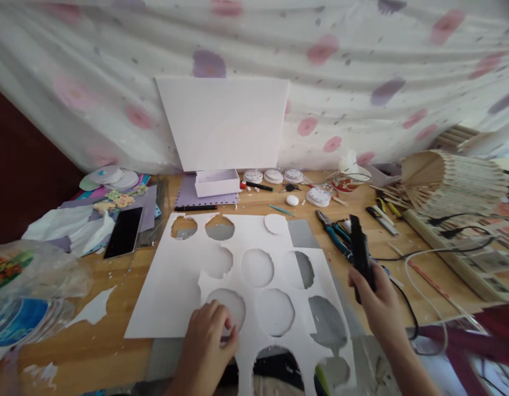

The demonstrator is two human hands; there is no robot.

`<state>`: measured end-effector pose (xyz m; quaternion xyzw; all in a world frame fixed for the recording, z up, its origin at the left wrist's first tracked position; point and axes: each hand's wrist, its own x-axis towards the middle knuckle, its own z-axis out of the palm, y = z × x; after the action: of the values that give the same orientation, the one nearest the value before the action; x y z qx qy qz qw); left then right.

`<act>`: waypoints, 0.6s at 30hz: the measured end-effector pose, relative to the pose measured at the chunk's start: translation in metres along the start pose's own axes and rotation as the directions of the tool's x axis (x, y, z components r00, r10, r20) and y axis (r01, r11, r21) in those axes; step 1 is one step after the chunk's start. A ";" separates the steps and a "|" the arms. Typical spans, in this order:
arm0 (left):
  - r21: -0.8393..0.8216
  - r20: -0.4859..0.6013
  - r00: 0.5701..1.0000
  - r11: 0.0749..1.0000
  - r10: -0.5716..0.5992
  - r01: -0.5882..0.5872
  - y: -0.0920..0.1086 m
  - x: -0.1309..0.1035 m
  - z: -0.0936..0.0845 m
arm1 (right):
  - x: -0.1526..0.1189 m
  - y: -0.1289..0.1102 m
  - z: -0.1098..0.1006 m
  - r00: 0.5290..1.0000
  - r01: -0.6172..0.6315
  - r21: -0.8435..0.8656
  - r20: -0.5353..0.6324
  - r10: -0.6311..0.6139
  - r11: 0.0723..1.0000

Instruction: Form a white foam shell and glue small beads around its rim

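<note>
A white foam or card sheet (258, 286) with several round holes cut through it lies over another white sheet (163, 286). My left hand (208, 344) is over the cut sheet beside one of the lower holes. Its fingers are loosely curled, with a gap between thumb and forefinger and nothing visible in it. To the right of the sheets, my right hand (378, 297) grips a long black handheld tool (361, 250), held upright above the table. What kind of tool it is does not show clearly. A cut white disc (275, 224) rests at the sheet's far edge.
Blue-handled pliers (337, 239) lie just beyond my right hand, near cables (436, 250) and a utility knife (382, 220). A phone (124, 232) and plastic wrap are at left. Behind stand a white box (217, 183), stacked discs (319, 195) and a white panel (229, 124).
</note>
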<state>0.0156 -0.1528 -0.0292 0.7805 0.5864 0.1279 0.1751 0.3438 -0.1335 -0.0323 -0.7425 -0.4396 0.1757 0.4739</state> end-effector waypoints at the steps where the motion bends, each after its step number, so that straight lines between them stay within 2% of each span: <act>1: -0.026 -0.027 1.000 1.000 0.013 -0.014 -0.004 0.000 -0.002 | -0.002 0.007 -0.003 0.999 -0.030 0.031 -0.026 0.031 0.999; 4: -0.131 -0.044 0.999 0.991 0.020 -0.026 -0.008 -0.003 -0.004 | -0.011 0.021 0.001 0.989 -0.142 0.212 -0.012 0.148 0.967; 7: -0.297 0.030 1.000 0.955 -0.003 0.011 -0.002 -0.009 0.001 | -0.020 0.025 0.011 0.958 -0.287 0.353 0.132 0.256 0.891; 9: -0.406 0.077 0.995 0.910 -0.059 0.085 0.003 -0.010 0.005 | -0.024 0.021 0.015 0.933 -0.357 0.401 0.202 0.298 0.844; 12: -0.524 0.077 0.979 0.827 -0.190 0.202 0.005 -0.005 0.001 | -0.025 0.006 0.015 0.921 -0.391 0.501 0.222 0.322 0.772; 15: -0.646 0.038 0.957 0.724 -0.286 0.242 -0.008 0.003 -0.023 | -0.024 -0.020 0.014 0.926 -0.378 0.612 0.262 0.273 0.694; 18: -0.700 0.021 0.924 0.655 -0.381 0.286 -0.038 -0.002 -0.065 | -0.025 -0.043 0.020 0.932 -0.346 0.678 0.330 0.152 0.649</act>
<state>-0.0439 -0.1374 0.0138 0.5271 0.6388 0.3523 0.4359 0.2958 -0.1359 -0.0088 -0.5197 -0.2815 0.4887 0.6417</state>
